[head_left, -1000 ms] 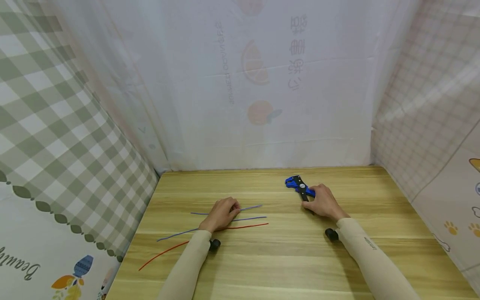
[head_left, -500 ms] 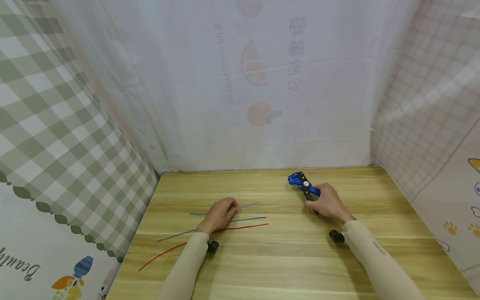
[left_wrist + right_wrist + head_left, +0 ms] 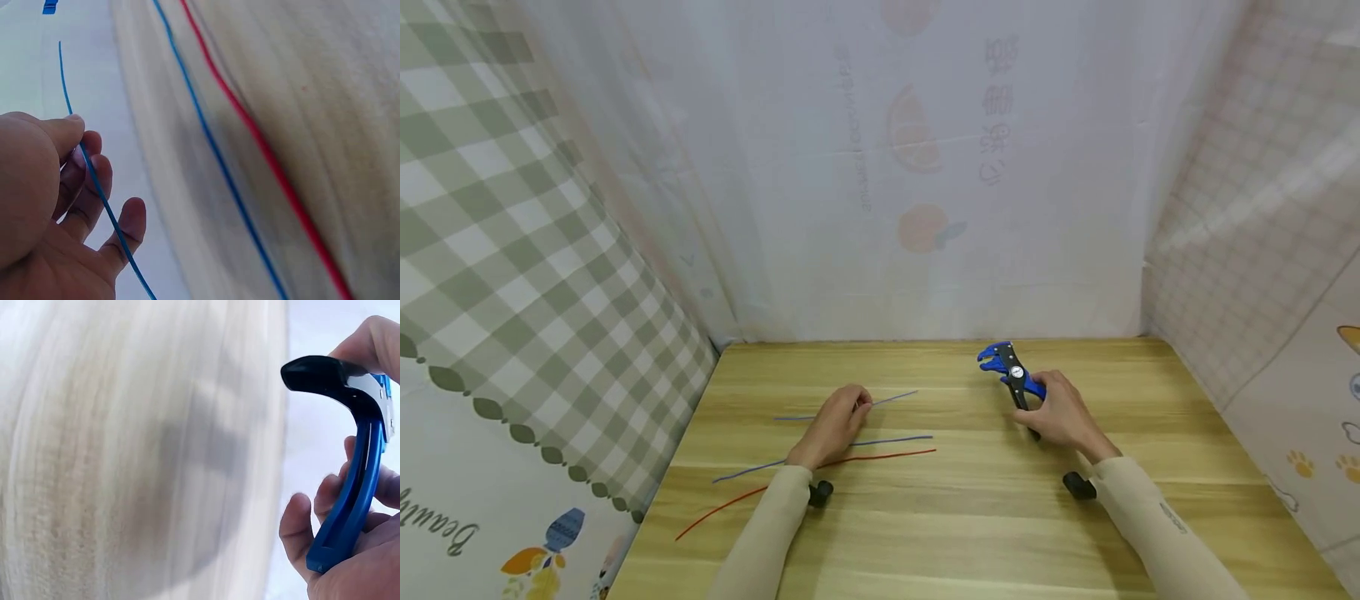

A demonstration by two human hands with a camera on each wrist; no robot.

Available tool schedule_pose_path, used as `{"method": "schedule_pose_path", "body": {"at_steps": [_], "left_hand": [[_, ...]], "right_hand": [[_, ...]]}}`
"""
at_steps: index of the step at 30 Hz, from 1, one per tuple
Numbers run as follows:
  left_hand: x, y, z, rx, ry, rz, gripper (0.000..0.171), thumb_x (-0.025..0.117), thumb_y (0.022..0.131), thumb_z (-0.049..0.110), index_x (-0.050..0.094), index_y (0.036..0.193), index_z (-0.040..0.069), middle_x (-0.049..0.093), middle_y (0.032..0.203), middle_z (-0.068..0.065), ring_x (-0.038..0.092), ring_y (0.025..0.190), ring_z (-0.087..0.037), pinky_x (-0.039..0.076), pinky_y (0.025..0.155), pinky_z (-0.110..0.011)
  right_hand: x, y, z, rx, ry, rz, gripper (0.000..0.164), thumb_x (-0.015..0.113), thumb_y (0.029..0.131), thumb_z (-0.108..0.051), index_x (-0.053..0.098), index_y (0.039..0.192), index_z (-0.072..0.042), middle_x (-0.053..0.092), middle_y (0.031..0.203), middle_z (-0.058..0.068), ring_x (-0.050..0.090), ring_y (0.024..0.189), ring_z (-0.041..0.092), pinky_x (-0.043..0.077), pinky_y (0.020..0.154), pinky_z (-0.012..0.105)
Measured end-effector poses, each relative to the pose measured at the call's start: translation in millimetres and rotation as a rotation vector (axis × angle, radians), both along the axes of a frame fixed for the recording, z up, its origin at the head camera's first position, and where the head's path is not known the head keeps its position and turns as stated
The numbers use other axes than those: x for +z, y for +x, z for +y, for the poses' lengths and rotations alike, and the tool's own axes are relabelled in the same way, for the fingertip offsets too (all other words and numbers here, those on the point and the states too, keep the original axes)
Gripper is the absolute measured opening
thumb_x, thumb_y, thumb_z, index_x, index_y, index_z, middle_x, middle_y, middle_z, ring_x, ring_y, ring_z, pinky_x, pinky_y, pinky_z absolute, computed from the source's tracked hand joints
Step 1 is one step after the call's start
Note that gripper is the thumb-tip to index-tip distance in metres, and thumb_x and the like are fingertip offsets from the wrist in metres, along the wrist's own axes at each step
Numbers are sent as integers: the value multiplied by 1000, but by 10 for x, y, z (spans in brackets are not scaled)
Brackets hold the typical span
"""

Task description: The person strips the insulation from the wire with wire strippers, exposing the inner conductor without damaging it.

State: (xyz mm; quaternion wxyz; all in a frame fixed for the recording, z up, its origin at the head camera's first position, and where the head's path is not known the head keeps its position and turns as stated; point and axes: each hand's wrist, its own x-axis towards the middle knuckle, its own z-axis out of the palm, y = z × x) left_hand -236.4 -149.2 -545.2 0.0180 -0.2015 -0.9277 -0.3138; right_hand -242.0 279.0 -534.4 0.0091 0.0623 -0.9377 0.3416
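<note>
My left hand (image 3: pixel 837 423) pinches a blue wire (image 3: pixel 103 195) between thumb and forefinger; in the left wrist view the wire runs across the palm and its short end sticks out past the thumb. Below that hand a second blue wire (image 3: pixel 891 439) and a red wire (image 3: pixel 895 454) lie on the table, partly hidden by the hand and sleeve. At the right, my right hand (image 3: pixel 1060 412) grips a blue and black wire stripper (image 3: pixel 1011 368) by its handles, with its head pointing up and left. The right wrist view shows the handles (image 3: pixel 350 506) spread apart in the palm.
The wood-grain table (image 3: pixel 940 533) ends at a white printed curtain (image 3: pixel 820 250) at the back. A green checked cloth (image 3: pixel 550 275) hangs on the left, and a patterned cloth (image 3: pixel 1262 333) on the right.
The left hand has shifted slightly up and left, carrying its blue wire away from the other wires. The right hand has moved the wire stripper a little to the right and turned it more upright.
</note>
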Motion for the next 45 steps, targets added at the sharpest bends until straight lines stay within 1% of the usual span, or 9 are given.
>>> {"method": "schedule_pose_path", "body": {"at_steps": [4,8,12,15,18,25,32,37,45], "left_hand": [[73,25,12,-5,15,30,7,61,118,15,67,116,13,67,107,-1,57,96,-13,52,85,-30],[149,50,23,-14,33,75,6,62,117,13,67,115,11,68,107,-2,57,97,-14,52,85,-30],[231,86,22,-31,56,131,8,63,116,13,69,116,8,69,108,-3,58,97,-14,53,85,-31],[294,121,23,-41,73,170,8,64,116,12,70,116,7,69,107,-4,60,95,-14,55,84,-31],[361,158,34,-50,98,199,7,64,115,11,70,115,6,70,107,-5,62,95,-15,56,84,-31],[504,249,60,-65,168,284,6,65,114,5,70,113,2,70,105,-8,67,96,-19,60,86,-32],[652,343,64,-49,190,342,5,65,113,3,69,114,4,70,106,-9,68,95,-19,61,85,-31],[747,401,74,-53,195,386,4,67,112,2,70,113,4,71,104,-8,68,94,-19,62,84,-31],[820,483,90,-50,214,441,4,70,110,1,71,109,5,72,103,-8,69,93,-18,63,83,-32]], "right_hand": [[55,53,-39,2,-19,3,73,90,90,-21,56,146,13,66,132,29,64,109,39,56,94,52],[119,109,-66,7,-48,3,73,89,90,-19,54,148,9,69,120,26,65,99,33,52,82,39],[183,173,-95,14,-79,8,75,88,90,-17,51,150,8,71,129,31,67,94,30,52,76,32],[229,223,-124,27,-117,1,74,87,91,-14,49,151,7,71,135,33,70,90,26,55,70,28],[277,282,-145,42,-160,-3,72,87,92,-11,48,150,6,72,132,33,73,87,23,58,67,27],[398,418,-196,58,-207,21,67,89,92,-11,51,146,2,77,123,27,76,85,21,61,70,27],[517,524,-254,58,-234,46,56,91,93,-14,59,137,-2,81,114,17,77,86,16,62,72,27],[595,608,-298,61,-256,44,48,91,93,-15,64,129,-2,81,108,15,79,85,12,64,73,26],[668,721,-344,80,-240,64,40,92,94,-18,68,122,-2,77,95,9,72,79,7,61,71,25]]}}
